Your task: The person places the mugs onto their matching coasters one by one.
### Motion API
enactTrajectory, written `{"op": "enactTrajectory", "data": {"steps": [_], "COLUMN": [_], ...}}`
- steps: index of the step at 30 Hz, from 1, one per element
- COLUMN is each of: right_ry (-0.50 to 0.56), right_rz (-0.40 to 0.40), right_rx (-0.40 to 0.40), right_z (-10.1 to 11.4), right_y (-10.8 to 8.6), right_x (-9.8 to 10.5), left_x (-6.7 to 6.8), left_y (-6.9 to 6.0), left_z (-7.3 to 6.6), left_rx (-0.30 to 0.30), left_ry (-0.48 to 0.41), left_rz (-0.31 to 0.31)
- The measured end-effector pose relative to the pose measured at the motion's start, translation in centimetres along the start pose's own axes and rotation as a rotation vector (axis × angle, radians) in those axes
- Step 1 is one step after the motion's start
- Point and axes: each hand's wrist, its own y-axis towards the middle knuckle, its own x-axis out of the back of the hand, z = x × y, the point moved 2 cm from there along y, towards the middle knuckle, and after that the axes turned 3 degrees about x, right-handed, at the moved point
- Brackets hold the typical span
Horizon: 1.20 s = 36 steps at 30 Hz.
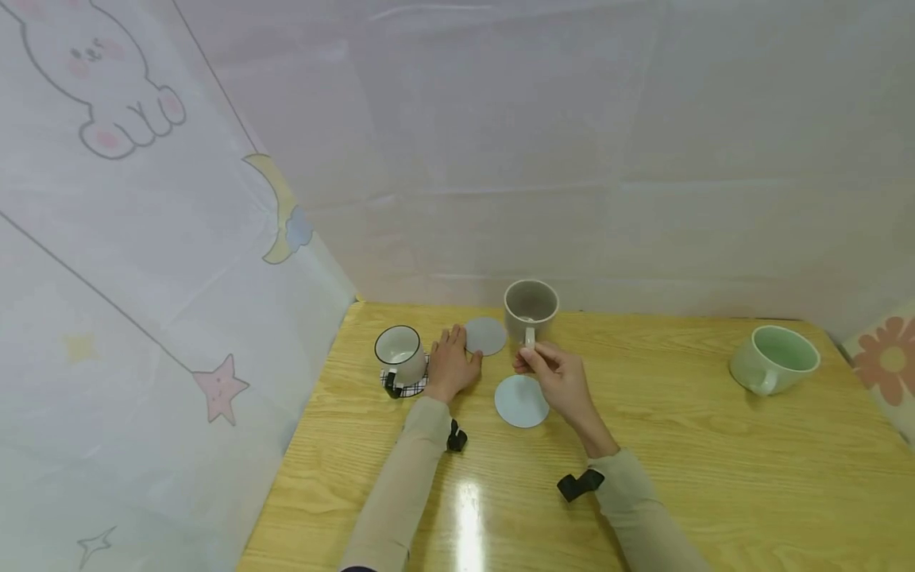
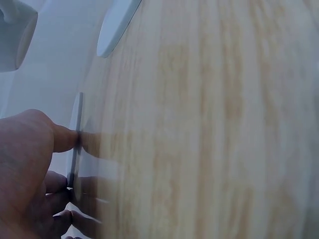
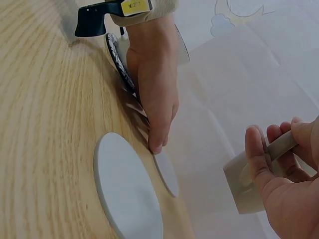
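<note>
My right hand (image 1: 565,385) grips the handle of a grey mug (image 1: 530,306), which is held up off the table in the right wrist view. To its left, my left hand (image 1: 452,367) holds the edge of a round grey coaster (image 1: 488,336) between thumb and fingers, low against the tabletop. A light blue round coaster (image 1: 522,401) lies nearer, below the right hand. Just left of the left hand, a white mug (image 1: 400,353) with a black rim and dark handle stands on a checkered coaster (image 1: 415,388).
At the right side of the wooden table (image 1: 686,477) stands a wide pale green mug (image 1: 775,361). A pale cloth wall (image 1: 500,159) rises behind the table, and a printed cloth (image 1: 143,318) hangs at the left.
</note>
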Motion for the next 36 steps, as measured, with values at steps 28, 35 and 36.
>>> {"op": "enactTrajectory", "data": {"steps": [28,35,36], "right_ry": [0.039,0.04,0.04], "right_rz": [-0.007,-0.017,-0.018], "right_rx": [0.014,-0.005,-0.005], "right_z": [-1.4,-1.6,-1.6], "right_y": [1.2,1.4,1.4], "right_x": [-1.7,-2.1,-2.1], "left_x": [-0.3,-0.2,-0.2], "left_y": [0.2,0.2,0.2], "left_z": [0.2,0.1,0.1], "left_rx": [0.023,0.015,0.015], "left_ry": [0.027,0.028,0.03], "left_rz": [0.02,0.009,0.009]}}
